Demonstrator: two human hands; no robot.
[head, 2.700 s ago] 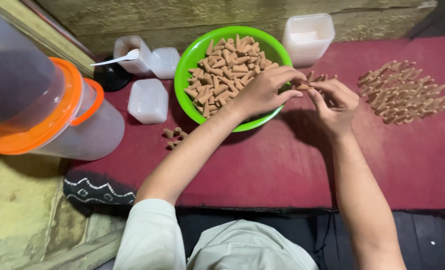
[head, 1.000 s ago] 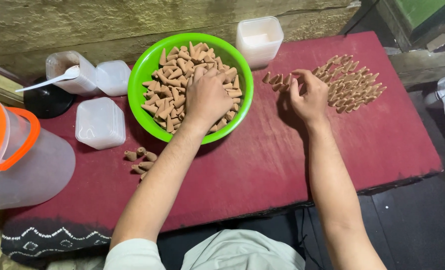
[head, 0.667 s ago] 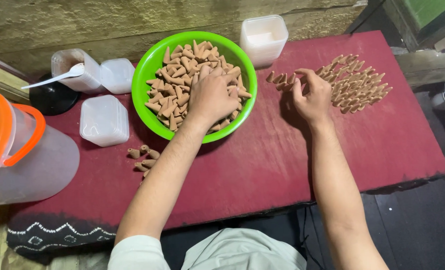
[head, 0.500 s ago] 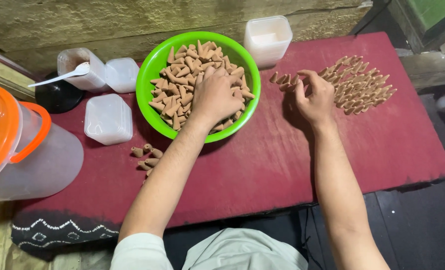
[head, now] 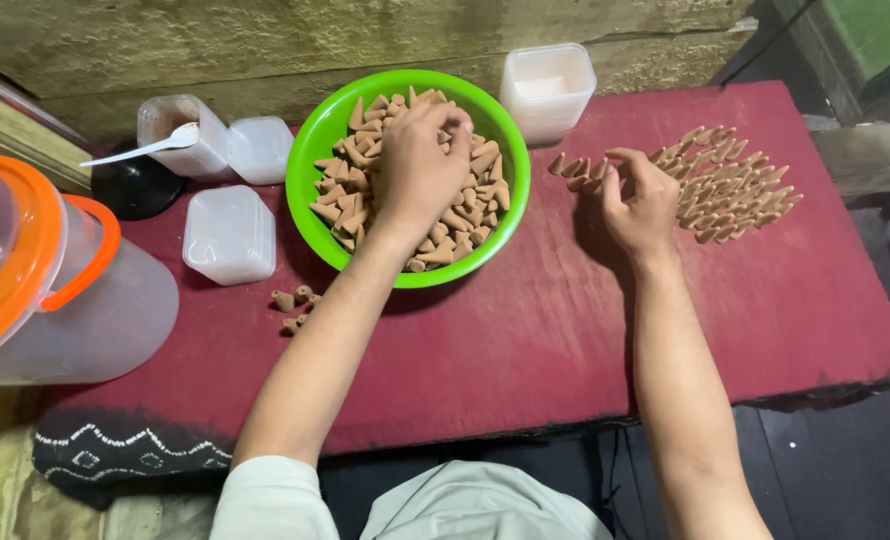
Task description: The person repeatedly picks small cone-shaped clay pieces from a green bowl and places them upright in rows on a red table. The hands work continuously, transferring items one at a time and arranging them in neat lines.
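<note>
A bright green bowl (head: 317, 140) full of tan cone-shaped pieces (head: 350, 200) stands at the back of the red mat. My left hand (head: 420, 160) is inside the bowl, fingers curled over the cones; whether it grips one is hidden. My right hand (head: 640, 195) rests on the mat just right of the bowl, fingers bent, touching a short row of cones (head: 575, 168). A larger pile of cones (head: 740, 185) lies to the right of that hand.
The red mat (head: 525, 340) covers a low board. A clear jug with an orange lid (head: 35, 280) stands at left. Small plastic tubs (head: 227, 235), one with a white spoon (head: 150, 148), sit left of the bowl. Another tub (head: 548, 90) is behind it. A few loose cones (head: 293, 300) lie nearby.
My left hand has stayed in the bowl, shifting slightly toward its far side. My right hand stays by the row of cones. The view has drifted a little.
</note>
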